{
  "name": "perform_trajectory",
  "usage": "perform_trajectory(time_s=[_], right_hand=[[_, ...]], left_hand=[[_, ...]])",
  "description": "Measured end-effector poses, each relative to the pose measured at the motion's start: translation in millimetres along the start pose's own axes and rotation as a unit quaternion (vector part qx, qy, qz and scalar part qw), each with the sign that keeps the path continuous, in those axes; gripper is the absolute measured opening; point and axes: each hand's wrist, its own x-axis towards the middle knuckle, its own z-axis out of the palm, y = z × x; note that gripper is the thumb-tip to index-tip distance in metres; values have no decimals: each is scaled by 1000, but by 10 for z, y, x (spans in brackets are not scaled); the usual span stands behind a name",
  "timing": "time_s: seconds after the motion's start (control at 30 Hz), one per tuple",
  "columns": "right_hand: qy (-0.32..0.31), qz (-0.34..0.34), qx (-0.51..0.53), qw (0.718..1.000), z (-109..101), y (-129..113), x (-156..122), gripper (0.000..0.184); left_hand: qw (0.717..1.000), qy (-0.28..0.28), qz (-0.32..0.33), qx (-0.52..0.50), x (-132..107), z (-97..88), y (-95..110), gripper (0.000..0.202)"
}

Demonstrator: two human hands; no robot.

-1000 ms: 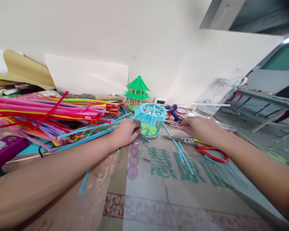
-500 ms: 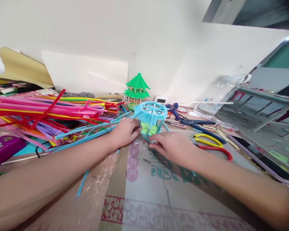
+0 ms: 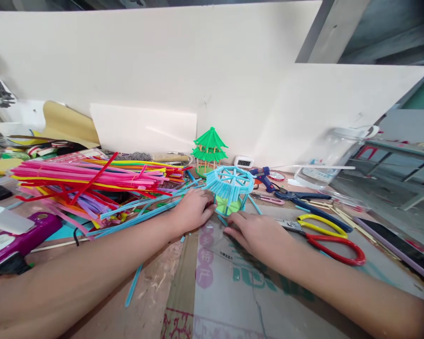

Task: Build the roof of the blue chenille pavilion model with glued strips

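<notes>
Our little blue house (image 3: 226, 189) sits at two o'clock from our left hand (image 3: 193, 213), eleven from our right hand (image 3: 256, 231). Both hands' fingers bend close by; we can't tell if either grips.

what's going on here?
A person's left hand is at the left side of a small blue-roofed model, and the right hand is near its base. Whether either grips anything is unclear. Scissors lie beyond the right forearm, a green-roofed model stands behind, and colourful fuzzy strips are heaped to the left.
</notes>
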Motion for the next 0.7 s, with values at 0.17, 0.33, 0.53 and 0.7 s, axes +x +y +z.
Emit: perform_trajectory(time_s=[0.17, 0.33, 0.53, 0.7], right_hand=[[-22, 17, 12, 1000, -51, -52, 42, 31], [-35, 13, -21, 999, -73, -119, 112, 20], [-68, -3, -6, 998, -56, -91, 161, 20], [-51, 15, 19, 998, -53, -86, 116, 24]], left_hand=[[1000, 4, -3, -10, 1, 0, 6, 21], [1000, 2, -3, -9, 1, -1, 2, 21], [1000, -1, -8, -2, 2, -10, 3, 18], [1000, 4, -5, -2, 0, -1, 1, 19]])
